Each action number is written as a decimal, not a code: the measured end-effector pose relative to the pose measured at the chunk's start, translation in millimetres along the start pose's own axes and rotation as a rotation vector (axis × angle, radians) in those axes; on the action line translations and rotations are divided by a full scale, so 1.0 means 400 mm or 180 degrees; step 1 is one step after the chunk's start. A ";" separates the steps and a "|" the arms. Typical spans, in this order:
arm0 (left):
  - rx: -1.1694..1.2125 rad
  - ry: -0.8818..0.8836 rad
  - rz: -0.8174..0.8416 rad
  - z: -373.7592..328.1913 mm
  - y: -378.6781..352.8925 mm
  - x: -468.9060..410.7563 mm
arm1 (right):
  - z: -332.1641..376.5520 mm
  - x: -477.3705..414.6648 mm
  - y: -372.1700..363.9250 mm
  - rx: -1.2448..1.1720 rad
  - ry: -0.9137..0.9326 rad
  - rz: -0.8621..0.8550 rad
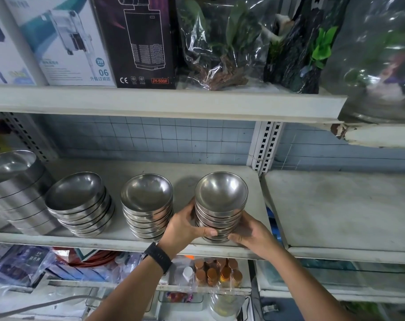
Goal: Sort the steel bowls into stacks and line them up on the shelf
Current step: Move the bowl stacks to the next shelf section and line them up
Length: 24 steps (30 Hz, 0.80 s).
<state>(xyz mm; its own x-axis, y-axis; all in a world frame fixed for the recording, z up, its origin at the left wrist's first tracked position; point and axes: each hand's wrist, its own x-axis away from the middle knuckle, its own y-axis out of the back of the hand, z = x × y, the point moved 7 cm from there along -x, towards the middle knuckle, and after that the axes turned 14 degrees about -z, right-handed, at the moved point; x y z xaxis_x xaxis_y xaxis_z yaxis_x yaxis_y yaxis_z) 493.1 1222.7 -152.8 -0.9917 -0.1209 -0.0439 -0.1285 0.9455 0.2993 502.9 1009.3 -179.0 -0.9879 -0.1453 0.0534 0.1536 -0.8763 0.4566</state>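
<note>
At the far left of the grey metal shelf [185, 172] stands a stack of large steel pans [16, 188], cut off by the edge of the view. Just beside it leans a stack of wide steel bowls [78, 205], and then, a little apart, a middle stack of steel bowls [148, 205] stands near the shelf's front lip. The left hand [185, 228], with a black watch [158, 256] on its wrist, curls round the left side of the right-hand stack of steel bowls [220, 200], thumb laid across the front. That stack sits upright at the right end of the shelf board, close to the edge. The right hand [250, 232] wraps its right side, thumb low at the front. On the shelf above, a black filter box [138, 42] stands beside bagged aquarium plants [222, 42].
</note>
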 end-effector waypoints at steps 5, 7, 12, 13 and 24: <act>-0.0033 -0.0094 0.0119 -0.017 -0.003 0.002 | 0.025 -0.005 0.025 -0.0055 0.0169 -0.0008; -0.0072 -0.0133 0.0091 -0.027 0.001 0.002 | 0.051 -0.009 0.051 -0.0096 0.0352 -0.0060; -0.0203 -0.0371 -0.0080 -0.054 0.009 -0.001 | 0.124 -0.026 0.098 -0.0223 0.0521 -0.0146; -0.0184 -0.0420 -0.0035 -0.059 0.005 -0.001 | 0.134 -0.029 0.099 -0.0238 0.0532 -0.0149; 0.0034 -0.0440 0.0019 -0.052 0.002 0.001 | 0.157 -0.031 0.078 -0.0247 0.0559 -0.0132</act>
<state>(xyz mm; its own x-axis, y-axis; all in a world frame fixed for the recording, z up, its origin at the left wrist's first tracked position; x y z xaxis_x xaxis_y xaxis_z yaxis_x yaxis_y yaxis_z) 492.6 1217.1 -132.9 -0.9821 -0.0732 -0.1733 -0.1219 0.9493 0.2898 518.7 1012.8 -109.7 -0.9759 -0.1802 -0.1229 0.1205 -0.9150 0.3851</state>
